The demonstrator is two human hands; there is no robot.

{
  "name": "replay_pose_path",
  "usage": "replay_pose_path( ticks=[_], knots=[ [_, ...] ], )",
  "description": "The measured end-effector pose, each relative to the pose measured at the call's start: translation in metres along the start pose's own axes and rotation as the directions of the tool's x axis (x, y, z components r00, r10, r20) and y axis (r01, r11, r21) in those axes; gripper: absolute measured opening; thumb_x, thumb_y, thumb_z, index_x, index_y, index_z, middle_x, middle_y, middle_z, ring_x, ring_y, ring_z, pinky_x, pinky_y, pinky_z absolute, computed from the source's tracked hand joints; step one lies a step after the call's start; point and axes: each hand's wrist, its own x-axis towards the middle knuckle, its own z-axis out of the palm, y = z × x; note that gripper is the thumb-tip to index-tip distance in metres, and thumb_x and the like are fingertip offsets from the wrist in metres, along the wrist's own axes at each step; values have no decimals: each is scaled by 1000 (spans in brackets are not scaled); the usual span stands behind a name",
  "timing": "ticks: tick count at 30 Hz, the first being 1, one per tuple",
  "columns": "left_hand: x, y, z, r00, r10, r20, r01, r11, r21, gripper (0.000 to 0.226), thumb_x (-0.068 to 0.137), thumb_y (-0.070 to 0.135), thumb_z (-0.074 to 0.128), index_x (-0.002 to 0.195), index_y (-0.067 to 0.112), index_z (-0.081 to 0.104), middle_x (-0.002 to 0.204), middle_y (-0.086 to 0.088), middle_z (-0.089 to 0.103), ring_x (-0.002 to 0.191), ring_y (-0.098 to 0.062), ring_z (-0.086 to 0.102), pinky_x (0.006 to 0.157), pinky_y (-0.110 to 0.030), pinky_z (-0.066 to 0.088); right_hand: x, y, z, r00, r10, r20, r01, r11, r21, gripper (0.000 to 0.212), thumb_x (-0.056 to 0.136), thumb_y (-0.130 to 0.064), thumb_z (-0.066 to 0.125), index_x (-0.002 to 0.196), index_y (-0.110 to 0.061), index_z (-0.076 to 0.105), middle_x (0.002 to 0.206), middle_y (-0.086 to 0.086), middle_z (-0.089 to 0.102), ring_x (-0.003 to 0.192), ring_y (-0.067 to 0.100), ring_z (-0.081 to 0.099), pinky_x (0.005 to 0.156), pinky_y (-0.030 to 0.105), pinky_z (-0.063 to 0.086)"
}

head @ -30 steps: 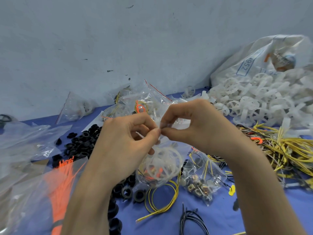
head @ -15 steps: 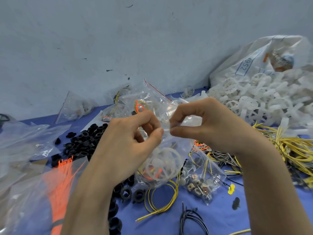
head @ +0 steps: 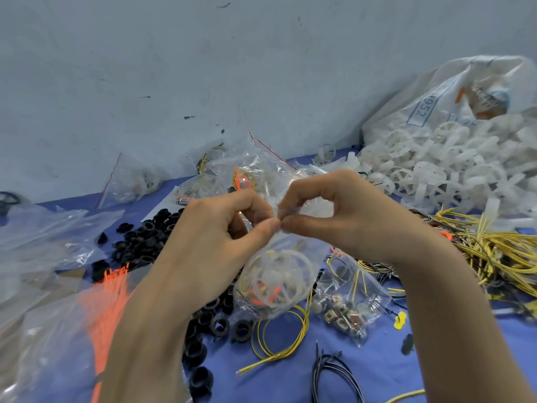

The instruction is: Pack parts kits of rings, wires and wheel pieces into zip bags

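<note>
Two grips, L hand (head: 203, 245) & R hand (head: 357, 225), pinch zip bag (head: 279, 280) top, thumbs meeting; we reckon to press seal shut.

The zip bag (head: 286, 286) you hold is clear, glossy, crinkled plastic film, the wheel pieces (head: 430, 173) at far right look milky matt plastic, the rings (head: 145, 237) at left dull black plastic, and the small parts (head: 343, 315) to its right gleam like metal.
</note>
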Motion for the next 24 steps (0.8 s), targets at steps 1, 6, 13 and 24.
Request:
replay_pose_path(
  ticks=[1, 6, 13, 24],
  knots=[
    [0, 0, 0, 1000, 3, -6, -3, 1000, -7, 10, 76, 37, 63, 80, 28, 63, 57, -9, 55, 49, -15, 40, 47, -18, 30, 0, 0, 1, 1000, -6, -11, 6, 1000, -5, 7, 82, -8, 70, 78, -15, 71, 76, -7, 68, 76, 2, 60, 75, 14, 43],
    [-1, 1, -1, 999, 11, -44, -12, 1000, -16, 5, 76, 33, 63, 76, 27, 63, 57, -5, 50, 48, -7, 37, 47, -17, 30, 1, 0, 3, 998, -7, -62, 7, 1000, 0, 7, 80, -10, 72, 78, -16, 72, 74, -8, 69, 75, 0, 60, 75, 13, 42],
    [-1, 3, 1, 1000, -4, -13, 5, 999, 49, 9, 76, 36, 59, 80, 28, 61, 55, 6, 44, 47, -8, 38, 47, -12, 28, 1, -3, 3, 999, 0, -33, -2, 996, -86, 12, 80, -9, 68, 77, -21, 67, 76, -9, 67, 76, 0, 59, 74, 13, 43],
    [-2, 8, 4, 1000, 10, -23, -8, 999, 53, 7, 74, 31, 58, 74, 24, 58, 60, 9, 48, 52, -6, 41, 50, -10, 32, -2, -2, -2, 999, 16, -29, -19, 993, -119, 14, 78, -9, 68, 77, -23, 68, 75, -12, 68, 76, 1, 60, 74, 11, 42]
  ],
)
